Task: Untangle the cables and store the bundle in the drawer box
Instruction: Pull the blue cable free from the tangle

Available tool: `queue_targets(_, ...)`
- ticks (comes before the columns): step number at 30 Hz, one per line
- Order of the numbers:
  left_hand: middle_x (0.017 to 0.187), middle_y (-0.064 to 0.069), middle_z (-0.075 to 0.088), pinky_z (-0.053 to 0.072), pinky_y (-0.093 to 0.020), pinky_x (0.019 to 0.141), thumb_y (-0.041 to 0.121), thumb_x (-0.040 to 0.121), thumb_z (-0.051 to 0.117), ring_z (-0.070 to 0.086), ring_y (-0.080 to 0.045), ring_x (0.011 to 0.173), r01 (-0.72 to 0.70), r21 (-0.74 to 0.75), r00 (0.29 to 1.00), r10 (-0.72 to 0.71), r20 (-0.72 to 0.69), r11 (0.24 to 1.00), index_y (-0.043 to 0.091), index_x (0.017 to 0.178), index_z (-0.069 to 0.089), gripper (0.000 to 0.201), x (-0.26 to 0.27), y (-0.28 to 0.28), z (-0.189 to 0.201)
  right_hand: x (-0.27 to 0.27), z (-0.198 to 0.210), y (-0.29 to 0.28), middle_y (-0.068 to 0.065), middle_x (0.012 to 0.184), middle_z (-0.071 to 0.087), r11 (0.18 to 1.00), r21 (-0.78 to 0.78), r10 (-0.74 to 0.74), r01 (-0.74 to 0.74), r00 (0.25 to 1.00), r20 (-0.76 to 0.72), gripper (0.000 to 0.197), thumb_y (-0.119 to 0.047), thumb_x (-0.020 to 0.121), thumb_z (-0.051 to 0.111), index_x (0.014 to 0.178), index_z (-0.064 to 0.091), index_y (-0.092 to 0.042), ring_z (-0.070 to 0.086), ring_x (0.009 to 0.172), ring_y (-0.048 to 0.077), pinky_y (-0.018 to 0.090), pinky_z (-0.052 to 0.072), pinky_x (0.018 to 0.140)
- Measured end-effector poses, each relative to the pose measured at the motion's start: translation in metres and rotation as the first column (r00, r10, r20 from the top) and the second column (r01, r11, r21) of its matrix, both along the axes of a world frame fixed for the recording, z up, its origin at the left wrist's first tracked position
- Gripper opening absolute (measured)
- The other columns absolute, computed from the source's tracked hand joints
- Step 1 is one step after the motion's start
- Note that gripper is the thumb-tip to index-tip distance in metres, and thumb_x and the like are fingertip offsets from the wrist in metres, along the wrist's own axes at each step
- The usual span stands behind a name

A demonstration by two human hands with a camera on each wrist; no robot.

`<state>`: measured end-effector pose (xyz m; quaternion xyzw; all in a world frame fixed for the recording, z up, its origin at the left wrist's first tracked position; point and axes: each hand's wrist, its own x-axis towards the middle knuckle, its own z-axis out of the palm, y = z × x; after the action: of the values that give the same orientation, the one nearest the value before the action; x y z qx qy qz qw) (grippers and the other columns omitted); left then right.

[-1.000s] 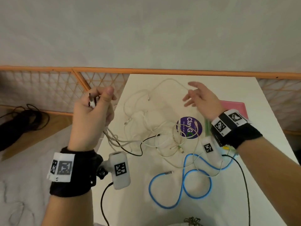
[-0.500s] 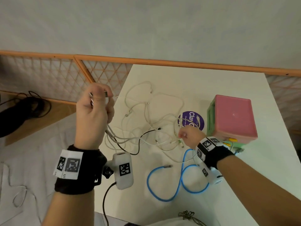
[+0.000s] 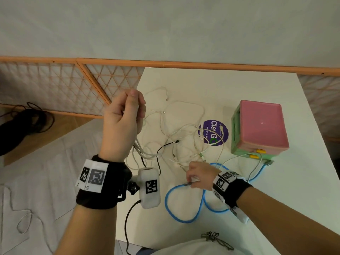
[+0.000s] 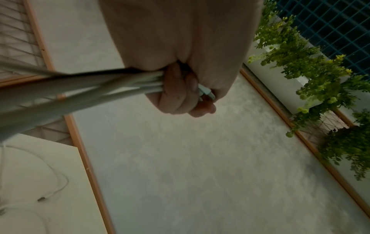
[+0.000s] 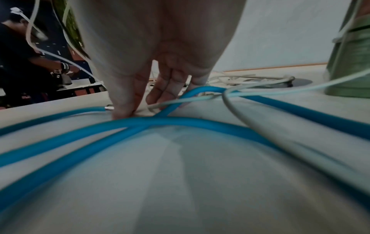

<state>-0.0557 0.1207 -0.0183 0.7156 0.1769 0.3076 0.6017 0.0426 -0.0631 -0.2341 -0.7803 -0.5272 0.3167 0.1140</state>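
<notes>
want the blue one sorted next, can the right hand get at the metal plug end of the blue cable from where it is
Probably yes: the right hand is down on the white table, fingers right beside the blue cable's metal plug end, nothing between them.

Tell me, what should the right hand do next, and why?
Probably pinch the blue cable's metal end and lift it. The right hand is down at the table with its fingers right by that end, not yet gripping it, while the left hand already holds the white cables up.
</notes>
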Motion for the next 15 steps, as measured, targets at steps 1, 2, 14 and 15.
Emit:
queue_targets(1,0.061,0.003,0.043,0.025,-0.016,0.041,0.021,0.104,0.037,0.032,-0.007,0.049,0.004,-0.006,1.0,-0.004,-0.005,1.0,0.02,0.075,0.053,0.033,0.0,-0.001,-0.001,-0.001,0.001,-0.002,0.001,0.1,0.049,0.999,0.035,-0.016,0.017,1.0,-0.012,0.021,-0.029,0.081,0.067,0.097,0.066,-0.016,0.052,0.096,0.021,0.029,0.036,0.08)
queue_targets(2,0.06,0.004,0.044,0.025,-0.016,0.041,0.021,0.104,0.038,0.033,-0.008,0.05,0.013,-0.009,1.0,-0.013,-0.013,1.0,0.02,0.075,0.053,0.033,0.001,-0.001,-0.002,0.0,0.001,-0.004,0.002,0.101,0.052,0.995,0.086,-0.045,0.048,0.998,-0.04,0.018,-0.026,0.082,0.067,0.096,0.066,-0.014,0.053,0.095,0.021,0.032,0.04,0.083)
queue_targets(14,0.065,0.003,0.058,0.042,-0.028,0.056,0.029,0.09,0.064,0.052,-0.019,0.059,0.288,0.216,0.939,-0.23,-0.258,0.933,0.019,0.083,0.063,0.012,0.013,-0.045,-0.063,-0.001,0.095,-0.028,0.014,0.1,0.071,0.559,0.421,-0.264,0.715,0.635,-0.726,0.015,0.0,0.086,0.061,0.1,0.057,0.003,0.069,0.094,0.019,0.025,0.053,0.085)
queue_targets(15,0.071,0.001,0.06,0.044,-0.027,0.059,0.027,0.089,0.065,0.054,-0.022,0.064,0.283,0.206,0.945,-0.235,-0.229,0.937,0.018,0.084,0.063,0.011,0.016,-0.051,-0.063,-0.004,0.106,-0.027,0.016,0.097,0.071,0.505,0.427,-0.213,0.75,0.587,-0.781,0.017,0.002,0.085,0.06,0.1,0.054,0.007,0.07,0.092,0.022,0.027,0.054,0.083)
